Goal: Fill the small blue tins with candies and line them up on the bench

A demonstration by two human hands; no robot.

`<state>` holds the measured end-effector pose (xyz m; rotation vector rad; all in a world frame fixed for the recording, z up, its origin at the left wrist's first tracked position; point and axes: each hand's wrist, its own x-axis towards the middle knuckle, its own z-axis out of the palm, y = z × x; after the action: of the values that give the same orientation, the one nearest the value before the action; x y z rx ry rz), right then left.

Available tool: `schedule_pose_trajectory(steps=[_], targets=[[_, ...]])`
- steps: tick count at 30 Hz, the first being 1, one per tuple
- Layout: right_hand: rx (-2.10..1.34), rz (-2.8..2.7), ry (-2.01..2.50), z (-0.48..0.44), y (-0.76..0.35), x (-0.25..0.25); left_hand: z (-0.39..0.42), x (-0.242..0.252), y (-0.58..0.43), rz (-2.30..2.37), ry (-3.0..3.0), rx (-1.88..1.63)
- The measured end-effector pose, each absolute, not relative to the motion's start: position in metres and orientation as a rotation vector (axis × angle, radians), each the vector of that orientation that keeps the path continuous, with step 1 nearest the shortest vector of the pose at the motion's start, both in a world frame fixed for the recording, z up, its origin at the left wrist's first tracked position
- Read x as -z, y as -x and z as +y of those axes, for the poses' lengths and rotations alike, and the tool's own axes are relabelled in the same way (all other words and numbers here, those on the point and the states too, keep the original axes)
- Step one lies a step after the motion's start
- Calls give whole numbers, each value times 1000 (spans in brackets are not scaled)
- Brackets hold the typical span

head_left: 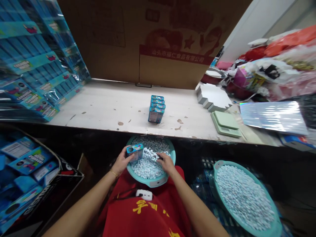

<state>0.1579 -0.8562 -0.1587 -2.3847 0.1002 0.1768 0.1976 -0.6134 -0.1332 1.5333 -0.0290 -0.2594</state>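
My left hand [121,161] is closed around a small blue candy box [135,150], held upright over the left side of a turquoise basin [148,183]. The box's top has a dark oval on it. Pale blue and white candies [145,168] fill the basin, which rests at my lap. My right hand [167,162] is closed over the basin's right side, on what looks like a scoop heaped with candies [150,154]. Most of the scoop is hidden by the candies and my fingers. On the white table ahead, several matching blue boxes [156,114] stand in a row.
A second basin [217,197] of candies stands at the lower right. An open carton [66,179] of blue boxes is at left, below wrapped stacks [37,65]. A green scale [225,123], stacked white card [213,95] and a large cardboard box [108,62] are on the table.
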Motion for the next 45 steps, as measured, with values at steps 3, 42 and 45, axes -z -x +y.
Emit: schedule_pose_trajectory(steps=[3, 42, 45], targets=[[-142, 35, 2363, -868, -155, 132, -604, 128, -200, -104, -1716, 144], [-350, -15, 2475, -842, -154, 160, -590, 138, -186, -263, -1897, 22], [-352, -56, 2371, -858, -152, 144, -585, 140, -189, -233, -1931, 3]])
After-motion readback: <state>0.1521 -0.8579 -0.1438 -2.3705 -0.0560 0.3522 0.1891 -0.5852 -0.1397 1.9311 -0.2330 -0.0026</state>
